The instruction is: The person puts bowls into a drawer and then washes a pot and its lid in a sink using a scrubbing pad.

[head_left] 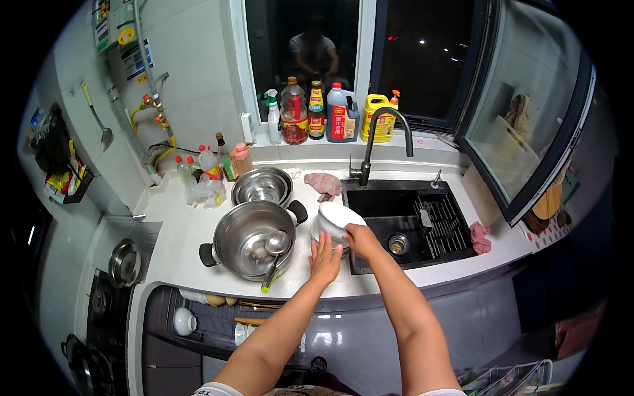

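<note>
Our right hand pinches the tilted white bowl, not yet set down, above a lower white bowl between pot and sink. Our left hand is spread; contact appears unclear. One drawer bowl is already stowed.

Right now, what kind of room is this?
A kitchen, most likely in someone's home: there's a black sink with a tap, a stove and a big metal pot.
</note>
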A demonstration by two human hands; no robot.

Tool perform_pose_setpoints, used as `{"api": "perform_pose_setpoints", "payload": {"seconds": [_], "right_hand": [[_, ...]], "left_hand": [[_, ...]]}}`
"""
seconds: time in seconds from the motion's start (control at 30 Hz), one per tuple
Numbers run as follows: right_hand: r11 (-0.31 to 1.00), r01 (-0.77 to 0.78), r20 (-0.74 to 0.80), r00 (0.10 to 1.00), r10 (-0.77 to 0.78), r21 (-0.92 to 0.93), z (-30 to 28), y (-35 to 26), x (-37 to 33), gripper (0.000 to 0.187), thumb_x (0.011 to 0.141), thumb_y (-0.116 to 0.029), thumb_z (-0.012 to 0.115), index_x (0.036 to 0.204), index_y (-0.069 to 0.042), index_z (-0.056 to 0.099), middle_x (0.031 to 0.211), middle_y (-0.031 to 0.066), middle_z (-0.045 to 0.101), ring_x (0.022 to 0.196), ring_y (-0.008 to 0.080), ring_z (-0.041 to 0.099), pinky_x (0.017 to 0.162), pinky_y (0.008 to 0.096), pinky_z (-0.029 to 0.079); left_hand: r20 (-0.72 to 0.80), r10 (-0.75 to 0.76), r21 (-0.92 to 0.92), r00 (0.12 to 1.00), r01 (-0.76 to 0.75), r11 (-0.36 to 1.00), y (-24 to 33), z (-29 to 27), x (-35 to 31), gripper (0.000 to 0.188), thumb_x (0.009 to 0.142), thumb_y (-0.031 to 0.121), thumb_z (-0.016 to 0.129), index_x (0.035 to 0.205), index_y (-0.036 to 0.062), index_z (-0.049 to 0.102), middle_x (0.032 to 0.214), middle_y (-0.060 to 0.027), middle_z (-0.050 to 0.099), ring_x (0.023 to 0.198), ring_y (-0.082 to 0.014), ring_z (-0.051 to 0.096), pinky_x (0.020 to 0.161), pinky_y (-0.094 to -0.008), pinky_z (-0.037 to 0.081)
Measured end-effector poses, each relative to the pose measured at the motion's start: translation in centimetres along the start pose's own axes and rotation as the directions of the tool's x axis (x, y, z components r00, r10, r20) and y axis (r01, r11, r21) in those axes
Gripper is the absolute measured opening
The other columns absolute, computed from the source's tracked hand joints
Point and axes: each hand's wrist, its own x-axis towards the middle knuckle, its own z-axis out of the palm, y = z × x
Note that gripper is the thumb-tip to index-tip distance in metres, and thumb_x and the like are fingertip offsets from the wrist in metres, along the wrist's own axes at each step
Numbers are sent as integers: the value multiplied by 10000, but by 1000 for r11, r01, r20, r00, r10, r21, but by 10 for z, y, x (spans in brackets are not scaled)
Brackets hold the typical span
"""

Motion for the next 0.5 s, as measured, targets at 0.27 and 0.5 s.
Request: {"api": "perform_pose_setpoints", "payload": {"seconds": [0.27, 0.5], "right_hand": [[233, -113, -24, 858, 514, 966, -31, 10, -33, 214, 886, -162, 503, 1051, -29, 530, 882, 68, 604, 747, 161, 587, 608, 314, 494], [-160, 80, 10, 870, 493, 984, -40, 28, -63, 261, 933, -205, 415, 1132, -39, 443, 1090, 148, 549, 955, 316, 575, 683, 519, 498]], "left_hand": [[99, 392, -192, 914, -369, 909, 10, 20, 30, 581, 909, 270, 391, 1375, -14, 192, 1433, -224, 169, 1355, -286, 117, 1091, -363, 56], [157, 428, -239, 890, -387, 891, 39, 29, 23, 583, 903, 258, 395, 1375, -16, 189, 1442, -200, 161, 1356, -267, 108, 1093, -367, 53]]}}
